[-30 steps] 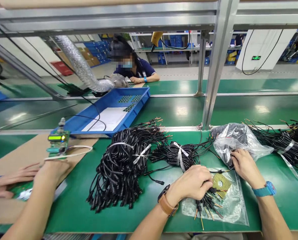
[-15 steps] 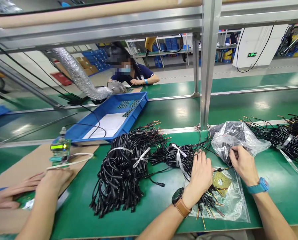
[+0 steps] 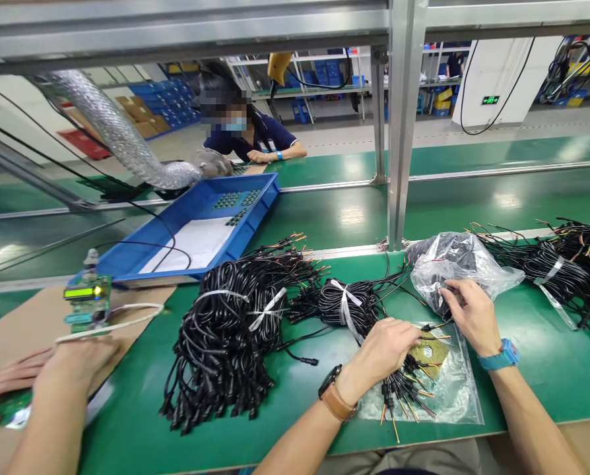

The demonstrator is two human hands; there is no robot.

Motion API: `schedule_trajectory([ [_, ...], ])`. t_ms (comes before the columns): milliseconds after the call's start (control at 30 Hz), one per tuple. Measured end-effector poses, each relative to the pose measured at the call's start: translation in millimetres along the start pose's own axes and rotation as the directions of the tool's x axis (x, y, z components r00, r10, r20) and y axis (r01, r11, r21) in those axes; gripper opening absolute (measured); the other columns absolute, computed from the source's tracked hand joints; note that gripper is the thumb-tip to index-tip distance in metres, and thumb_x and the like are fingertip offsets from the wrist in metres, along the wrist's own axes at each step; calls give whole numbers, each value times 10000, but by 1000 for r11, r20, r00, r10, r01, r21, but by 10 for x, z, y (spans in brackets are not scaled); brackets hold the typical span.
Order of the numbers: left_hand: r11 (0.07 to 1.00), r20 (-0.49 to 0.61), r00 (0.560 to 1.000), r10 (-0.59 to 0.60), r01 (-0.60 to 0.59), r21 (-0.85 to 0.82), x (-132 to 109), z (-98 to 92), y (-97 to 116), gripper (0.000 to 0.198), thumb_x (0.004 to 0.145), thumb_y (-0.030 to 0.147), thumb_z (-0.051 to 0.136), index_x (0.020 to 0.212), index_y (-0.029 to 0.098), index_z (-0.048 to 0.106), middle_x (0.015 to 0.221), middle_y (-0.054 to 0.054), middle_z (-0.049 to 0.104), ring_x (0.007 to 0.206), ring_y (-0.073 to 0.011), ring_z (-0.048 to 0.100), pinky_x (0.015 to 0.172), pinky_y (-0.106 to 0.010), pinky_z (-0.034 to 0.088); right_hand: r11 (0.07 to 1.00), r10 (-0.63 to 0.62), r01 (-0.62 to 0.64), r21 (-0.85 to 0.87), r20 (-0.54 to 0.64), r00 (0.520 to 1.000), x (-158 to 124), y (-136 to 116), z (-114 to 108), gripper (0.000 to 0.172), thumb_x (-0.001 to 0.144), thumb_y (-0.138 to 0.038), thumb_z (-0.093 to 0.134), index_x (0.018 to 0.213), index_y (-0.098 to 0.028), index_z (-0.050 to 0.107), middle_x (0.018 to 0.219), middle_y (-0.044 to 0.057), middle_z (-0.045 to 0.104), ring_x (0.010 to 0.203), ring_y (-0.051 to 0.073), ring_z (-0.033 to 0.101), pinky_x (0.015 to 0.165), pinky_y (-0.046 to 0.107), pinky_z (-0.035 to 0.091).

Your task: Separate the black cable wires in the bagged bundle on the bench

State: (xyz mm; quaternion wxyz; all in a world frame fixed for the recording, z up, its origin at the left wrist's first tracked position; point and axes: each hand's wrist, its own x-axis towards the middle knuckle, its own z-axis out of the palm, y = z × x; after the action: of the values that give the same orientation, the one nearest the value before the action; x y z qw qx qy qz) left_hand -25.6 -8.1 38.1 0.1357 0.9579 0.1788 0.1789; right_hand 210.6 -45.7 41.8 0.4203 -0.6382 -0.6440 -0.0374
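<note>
My left hand, with a brown-strapped watch, is curled over a bunch of short black connector wires. These lie on a flat clear bag, beside a yellowish perforated plate. My right hand, with a blue wristband, pinches the edge of a crumpled clear plastic bag that holds black wires. A small black cable bundle tied with white tape lies just left of my left hand.
A big heap of black cables lies at centre left, and more bundles at the right. A blue tray stands behind. A co-worker's arm rests by a circuit board. A metal post rises mid-bench, with another person seated beyond.
My left hand, flat with fingers spread half a second ago, has curled over the short wires again. My right hand stays at the crumpled bag. The view has shifted slightly to the right.
</note>
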Motion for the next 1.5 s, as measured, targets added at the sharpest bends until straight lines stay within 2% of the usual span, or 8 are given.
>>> schedule_trajectory([
  [267,994,62,993,-101,98,39,29,10,79,151,1002,149,527,1118,175,620,842,-14,632,799,-181,602,730,-305,465,985,-104,80,153,158,982,-7,-84,-35,197,1019,-343,550,1073,-206,681,945,86,732,842,229,694,766,342,539],
  [367,991,74,988,-134,132,26,40,-8,84,67,996,164,551,986,161,617,818,-11,630,775,-179,597,715,-305,457,974,-85,19,226,286,955,-14,-138,-81,202,1037,-336,506,1049,-211,664,810,39,738,699,188,695,691,294,525],
  [567,974,110,973,-202,187,130,54,-4,103,206,989,134,526,817,175,633,866,-30,594,787,-174,574,683,-300,441,939,-94,-94,330,511,854,-4,-264,-195,361,1076,-370,382,864,-219,632,732,12,730,612,144,658,630,246,458],
  [733,968,132,968,-211,189,164,59,12,119,190,945,83,519,827,171,640,865,-43,616,815,-194,587,693,-321,451,983,-117,-6,182,657,745,-20,-246,-152,448,1075,-439,352,798,-221,629,648,13,677,559,159,616,588,261,397],
  [933,966,112,971,-212,191,173,82,52,124,166,865,60,530,811,165,648,804,-70,646,788,-226,607,665,-355,446,967,-113,-46,250,586,802,-25,-260,-154,481,1076,-458,323,834,-226,668,696,34,712,603,171,642,626,269,437],
  [1233,956,136,960,-243,214,201,127,71,139,155,817,59,541,770,149,658,754,-96,677,753,-246,626,651,-362,443,966,-109,-56,251,594,797,-44,-287,-95,460,1077,-415,345,804,-229,664,697,21,724,605,160,666,634,252,437],
  [1367,956,124,963,-238,209,208,112,70,138,137,864,85,547,779,152,631,772,-85,669,768,-244,622,657,-363,442,977,-106,-36,208,633,767,-41,-277,-91,465,1068,-424,368,748,-223,638,640,14,698,556,158,639,603,252,421],
  [1500,960,68,975,-212,195,199,82,57,138,119,957,155,522,860,163,590,843,-66,642,832,-237,606,680,-355,441,958,-101,-74,279,564,819,-40,-274,-104,472,1076,-413,347,760,-216,638,675,22,716,589,156,655,633,253,437],
])
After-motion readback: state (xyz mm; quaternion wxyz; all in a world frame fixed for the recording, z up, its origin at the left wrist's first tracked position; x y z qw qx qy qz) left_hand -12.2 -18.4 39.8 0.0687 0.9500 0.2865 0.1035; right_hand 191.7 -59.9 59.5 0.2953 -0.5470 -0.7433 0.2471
